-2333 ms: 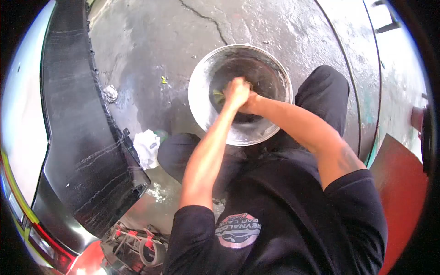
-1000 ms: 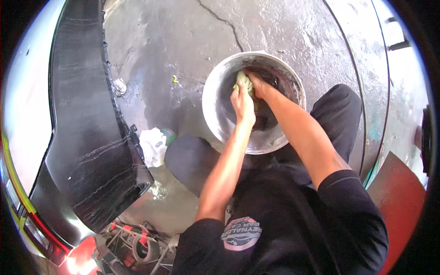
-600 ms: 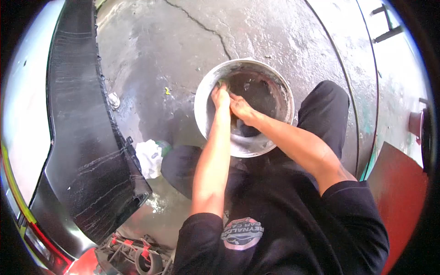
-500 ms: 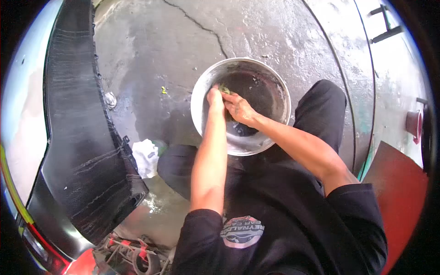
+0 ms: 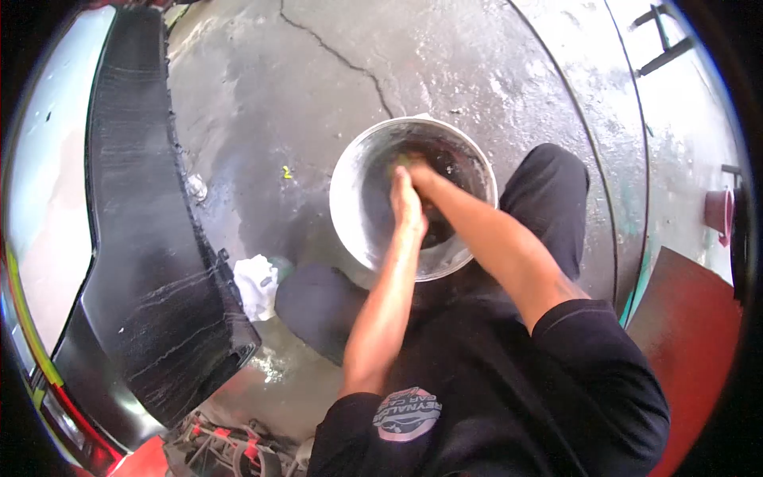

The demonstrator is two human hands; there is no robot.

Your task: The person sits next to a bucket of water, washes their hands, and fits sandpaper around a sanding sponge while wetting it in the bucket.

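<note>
A round metal basin [image 5: 350,230] stands on the wet floor in front of me, with dark water inside it. Both my hands are down in the basin, pressed close together. My left hand [image 5: 408,205] is closed, fingers pointing away from me. Beside it, my right hand [image 5: 423,176] is blurred by motion and curls over the far side. Between the fingertips shows a bit of a soft yellowish-green wad [image 5: 401,161]; blur and the hands hide most of it, so cloth or sponge I cannot tell.
A long black car bumper [image 5: 151,238] lies along the left, near a crumpled white cloth [image 5: 256,286]. A yellow scrap [image 5: 286,172] is on the floor. To the right are a hose [image 5: 584,119], a red panel [image 5: 687,342] and a reddish bucket [image 5: 718,211].
Both hands have shifted slightly right in the basin. The right hand has moved up over the wad, and the left has slid a little lower. The view has also shifted slightly.
</note>
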